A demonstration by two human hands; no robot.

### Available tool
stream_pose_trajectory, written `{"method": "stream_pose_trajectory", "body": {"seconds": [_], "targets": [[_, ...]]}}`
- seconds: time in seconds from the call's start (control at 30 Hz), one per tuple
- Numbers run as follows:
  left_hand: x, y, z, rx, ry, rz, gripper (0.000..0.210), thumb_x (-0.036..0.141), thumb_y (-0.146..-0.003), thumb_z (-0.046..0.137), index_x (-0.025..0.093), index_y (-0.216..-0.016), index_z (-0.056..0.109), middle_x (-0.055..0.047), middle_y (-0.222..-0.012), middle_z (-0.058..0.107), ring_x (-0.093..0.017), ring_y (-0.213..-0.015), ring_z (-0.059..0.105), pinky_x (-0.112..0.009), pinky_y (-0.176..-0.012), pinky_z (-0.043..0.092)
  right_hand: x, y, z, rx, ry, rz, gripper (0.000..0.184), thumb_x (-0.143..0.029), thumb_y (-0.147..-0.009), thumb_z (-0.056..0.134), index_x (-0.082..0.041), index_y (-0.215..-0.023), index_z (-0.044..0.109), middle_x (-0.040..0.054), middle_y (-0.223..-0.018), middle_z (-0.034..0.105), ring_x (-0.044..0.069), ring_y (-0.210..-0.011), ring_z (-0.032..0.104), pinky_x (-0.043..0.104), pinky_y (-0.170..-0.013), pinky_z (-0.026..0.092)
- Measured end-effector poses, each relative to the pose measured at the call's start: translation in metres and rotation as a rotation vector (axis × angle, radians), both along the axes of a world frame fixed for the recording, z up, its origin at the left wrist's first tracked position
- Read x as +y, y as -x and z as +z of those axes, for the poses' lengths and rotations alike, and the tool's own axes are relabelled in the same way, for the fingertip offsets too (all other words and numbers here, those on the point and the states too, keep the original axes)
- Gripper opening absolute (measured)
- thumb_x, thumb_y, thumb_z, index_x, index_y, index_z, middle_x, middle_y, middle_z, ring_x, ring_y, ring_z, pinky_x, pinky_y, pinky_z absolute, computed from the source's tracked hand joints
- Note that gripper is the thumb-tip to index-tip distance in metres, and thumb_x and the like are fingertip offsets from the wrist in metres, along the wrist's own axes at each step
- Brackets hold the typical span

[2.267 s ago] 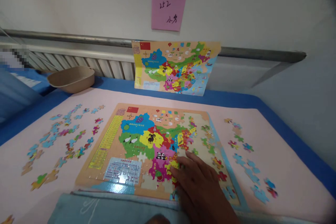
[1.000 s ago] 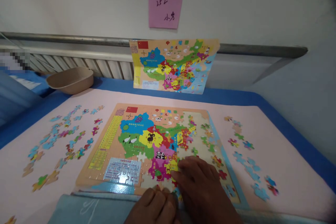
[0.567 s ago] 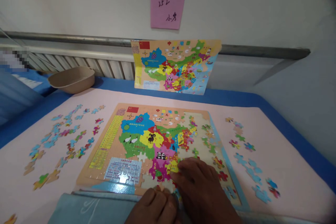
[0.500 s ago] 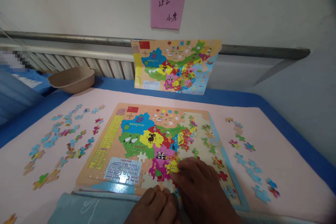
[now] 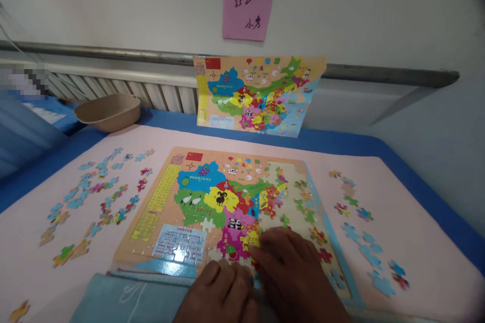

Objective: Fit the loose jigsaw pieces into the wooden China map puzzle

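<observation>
A jigsaw puzzle [image 5: 212,197] of a map, partly filled, lies in its flat frame in front of me. My left hand [image 5: 222,290] is curled at the front edge of the puzzle, its fingers drawn together; whatever they hold is hidden. Beside it, my right hand [image 5: 297,272] rests over the lower right of the map, fingers bent down near the yellow piece [image 5: 252,241]. Its fingertips are close to the left hand's, and I cannot make out what is under them. Several pieces [image 5: 320,234] lie loose on the bare right part of the frame.
Loose puzzle pieces [image 5: 108,186] are scattered on the left, more pieces [image 5: 367,247] on the right. A picture sheet of the map [image 5: 257,96] stands against the wall rail. A beige basket [image 5: 109,116] is at the back left. Blue-green cloth [image 5: 132,298] lies in front.
The camera view has shifted a little, so everything sits slightly further right. My left hand has moved slightly left and forward over the puzzle's front edge; my right hand stays at about the same spot.
</observation>
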State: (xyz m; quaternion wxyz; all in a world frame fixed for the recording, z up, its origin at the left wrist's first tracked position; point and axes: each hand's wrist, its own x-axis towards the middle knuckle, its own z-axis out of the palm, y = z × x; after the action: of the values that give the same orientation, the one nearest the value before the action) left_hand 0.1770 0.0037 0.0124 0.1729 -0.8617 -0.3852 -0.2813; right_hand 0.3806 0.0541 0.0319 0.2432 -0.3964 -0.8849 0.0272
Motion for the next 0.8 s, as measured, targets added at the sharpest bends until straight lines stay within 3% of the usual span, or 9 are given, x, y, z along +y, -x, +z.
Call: {"method": "stream_pose_trajectory", "body": {"seconds": [0.1, 0.2, 0.63, 0.8], "targets": [[0.008, 0.005, 0.021, -0.031, -0.048, 0.050, 0.044, 0.023, -0.112, 0.039, 0.020, -0.078, 0.066, -0.006, -0.093, 0.080, -0.024, -0.082, 0.065, -0.040, -0.076, 0.047, -0.001, 0.001, 0.002, -0.006, 0.013, -0.010, 0.026, -0.011, -0.097, 0.073, -0.029, -0.116, 0.073, 0.0043, -0.118, 0.073, 0.026, -0.118, 0.062, 0.039, -0.099, 0.043], [0.012, 0.008, 0.029, -0.017, -0.021, 0.073, 0.053, 0.031, -0.116, 0.030, 0.019, -0.082, 0.068, -0.005, -0.090, 0.080, -0.024, -0.082, 0.066, -0.040, -0.078, 0.045, -0.002, 0.002, 0.000, 0.009, 0.013, -0.022, 0.029, -0.013, -0.099, 0.072, -0.029, -0.122, 0.073, 0.0054, -0.123, 0.073, 0.028, -0.121, 0.061, 0.042, -0.103, 0.042], [0.013, 0.009, 0.024, -0.019, 0.013, 0.063, 0.049, 0.035, -0.116, 0.034, 0.018, -0.086, 0.068, -0.005, -0.089, 0.080, -0.023, -0.078, 0.066, -0.041, -0.073, 0.042, 0.000, 0.003, -0.003, 0.023, 0.011, -0.017, 0.027, -0.014, -0.099, 0.070, -0.029, -0.122, 0.071, 0.0041, -0.125, 0.072, 0.026, -0.124, 0.061, 0.041, -0.102, 0.044], [0.014, 0.008, 0.024, -0.027, 0.019, 0.061, 0.042, 0.035, -0.114, 0.040, 0.019, -0.084, 0.065, -0.004, -0.087, 0.079, -0.022, -0.075, 0.066, -0.040, -0.069, 0.041, 0.001, 0.003, -0.011, -0.017, -0.089, -0.045, 0.031, -0.016, -0.098, 0.070, -0.031, -0.125, 0.071, 0.0050, -0.132, 0.071, 0.031, -0.135, 0.055, 0.046, -0.104, 0.042]]}}
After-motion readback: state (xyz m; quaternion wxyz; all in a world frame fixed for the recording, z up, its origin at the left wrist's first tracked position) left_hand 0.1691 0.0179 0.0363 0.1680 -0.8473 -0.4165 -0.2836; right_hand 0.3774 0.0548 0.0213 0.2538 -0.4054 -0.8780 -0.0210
